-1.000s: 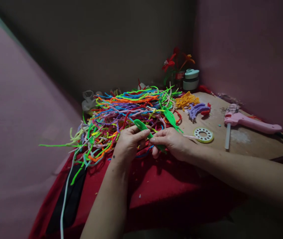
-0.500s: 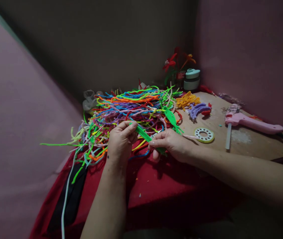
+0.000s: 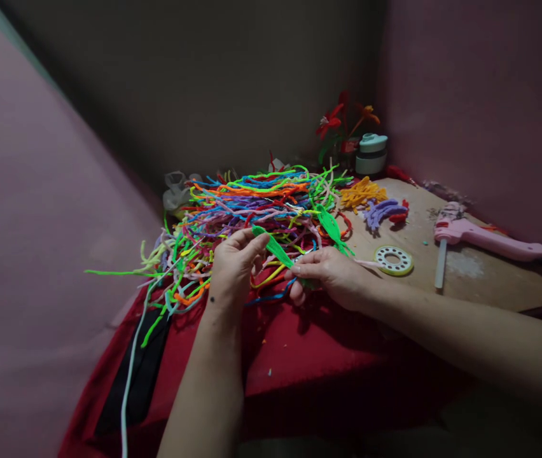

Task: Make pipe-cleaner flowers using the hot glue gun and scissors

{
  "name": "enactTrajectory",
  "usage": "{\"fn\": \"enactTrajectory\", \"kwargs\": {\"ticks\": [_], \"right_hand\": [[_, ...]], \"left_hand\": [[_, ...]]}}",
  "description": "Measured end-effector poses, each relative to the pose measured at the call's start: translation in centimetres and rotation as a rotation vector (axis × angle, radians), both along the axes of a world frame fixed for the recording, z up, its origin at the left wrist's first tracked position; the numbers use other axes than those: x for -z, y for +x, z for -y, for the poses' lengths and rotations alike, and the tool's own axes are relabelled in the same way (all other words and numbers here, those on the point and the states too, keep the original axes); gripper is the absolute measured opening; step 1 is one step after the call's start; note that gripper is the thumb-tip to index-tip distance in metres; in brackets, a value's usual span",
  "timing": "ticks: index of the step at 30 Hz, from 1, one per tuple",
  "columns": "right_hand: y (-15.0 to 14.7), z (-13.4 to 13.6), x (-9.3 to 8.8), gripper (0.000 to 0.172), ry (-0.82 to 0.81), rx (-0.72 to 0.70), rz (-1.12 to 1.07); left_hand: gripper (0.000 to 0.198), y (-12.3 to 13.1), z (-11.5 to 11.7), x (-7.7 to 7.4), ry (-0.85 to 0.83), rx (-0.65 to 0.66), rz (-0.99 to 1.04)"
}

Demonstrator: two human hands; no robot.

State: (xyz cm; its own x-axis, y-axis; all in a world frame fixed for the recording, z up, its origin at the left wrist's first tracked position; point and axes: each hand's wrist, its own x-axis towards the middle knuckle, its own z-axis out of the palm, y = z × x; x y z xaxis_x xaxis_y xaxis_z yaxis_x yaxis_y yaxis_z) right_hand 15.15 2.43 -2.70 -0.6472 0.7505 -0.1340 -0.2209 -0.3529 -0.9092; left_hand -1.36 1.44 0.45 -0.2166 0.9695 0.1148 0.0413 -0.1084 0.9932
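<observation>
Left hand (image 3: 235,264): thumb and forefinger pinching a green strip (image 3: 273,245) near its upper tip. Right hand (image 3: 326,270): fingers nipping the lower part, far end partly hidden. Handling, by judgement: keep both pinches light and tension even, smooth along the length, no twist. Strip lies between the two sets of fingers, touching both, mid-frame, slanting down rightward. Beyond: stem pile (image 3: 252,203); green piece (image 3: 329,226) above right hand. Frame right: tape roll (image 3: 380,261), glue gun (image 3: 490,238) on desk (image 3: 423,280).
</observation>
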Motion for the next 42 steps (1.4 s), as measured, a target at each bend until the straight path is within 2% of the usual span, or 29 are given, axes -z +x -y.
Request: {"fn": "enactTrajectory", "kwargs": {"ticks": [4,8,15,19,23,26,34,42], "right_hand": [[0.1,0.0,0.1,0.014,0.023,0.013,-0.001],[0.1,0.0,0.2,0.014,0.030,0.019,-0.009],[0.1,0.0,0.2,0.017,0.006,-0.001,-0.012],[0.1,0.1,0.0,0.018,0.056,0.006,0.023],[0.2,0.1,-0.3,0.017,0.119,0.052,0.048],[0.3,0.0,-0.4,0.018,0.153,0.086,0.076],[0.2,0.2,-0.4,0.016,0.133,0.117,0.121],[0.3,0.5,-0.8,0.014,0.215,0.110,0.216]], "left_hand": [[0.025,-0.2,0.1,0.3,-0.174,0.198,0.011],[0.024,0.2,0.3,0.4,-0.241,0.266,0.063],[0.024,0.0,0.1,0.1,-0.180,0.218,0.248],[0.026,-0.1,0.1,0.0,-0.173,0.151,0.228],[0.025,0.4,0.4,-0.1,-0.229,0.201,0.130],[0.023,0.7,0.5,-0.1,-0.228,0.241,0.138],[0.020,0.7,0.5,0.0,-0.169,0.195,0.115],[0.016,0.8,0.5,0.2,-0.189,0.219,0.082]]}}
